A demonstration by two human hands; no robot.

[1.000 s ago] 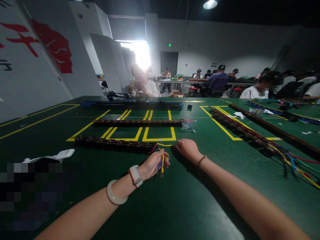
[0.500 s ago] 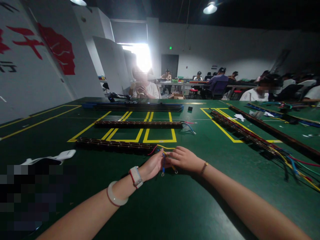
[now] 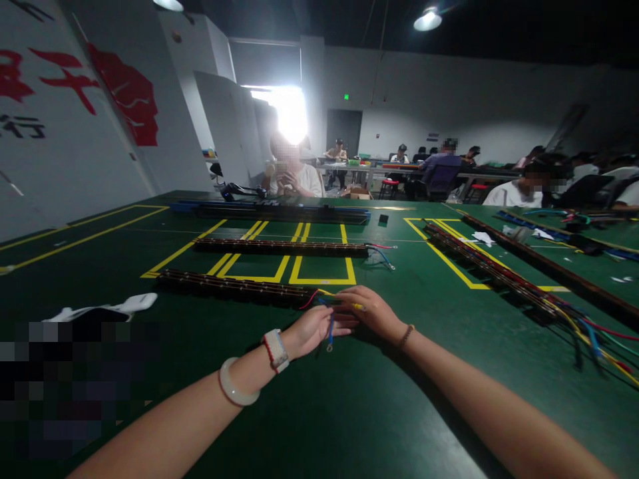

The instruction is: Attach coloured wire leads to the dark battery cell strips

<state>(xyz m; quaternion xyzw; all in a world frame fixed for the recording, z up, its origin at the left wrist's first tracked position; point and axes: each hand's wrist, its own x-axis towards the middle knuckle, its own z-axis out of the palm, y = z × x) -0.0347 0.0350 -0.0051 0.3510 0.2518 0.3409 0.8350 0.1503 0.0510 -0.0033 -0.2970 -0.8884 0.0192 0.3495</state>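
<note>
Nearest the camera, two bare forearms reach out over the dark green table [image 3: 319, 412]. The left wrist wears a pale bangle [image 3: 234, 391] and a watch with a light strap [image 3: 276, 349]; the right wrist carries a thin beaded bracelet [image 3: 405, 336].

The left hand [image 3: 314, 328] is loosely curled, fingertips pinching the blue wire [image 3: 331, 330], whose metal-tipped end hangs just below the fingers. The right hand [image 3: 372, 310] lies palm down just beside it, fingers pressed together over the yellow wire [image 3: 339, 297]; the two hands touch at the fingertips. Whether the right hand actually pinches that wire cannot be told. A red wire [image 3: 308, 299] curves out beside them. All three wires come from the right end of the nearest long dark strip [image 3: 234, 288], which lies flat across the table just beyond the hands.

To the left, a white cloth-like item [image 3: 124, 307] lies near a blurred patch.

Farther back, a second dark strip [image 3: 282, 247] sits on yellow floor-style markings [image 3: 319, 269] (its own red and blue leads trail off its right end). Behind it runs a longer blue-edged bar [image 3: 279, 211]. On the right, another strip [image 3: 494, 273] runs diagonally with a tangle of coloured wires [image 3: 594, 332].

Beyond the table edge a person in a white shirt [image 3: 294, 179] sits facing this way, and more people sit at benches farther back.
</note>
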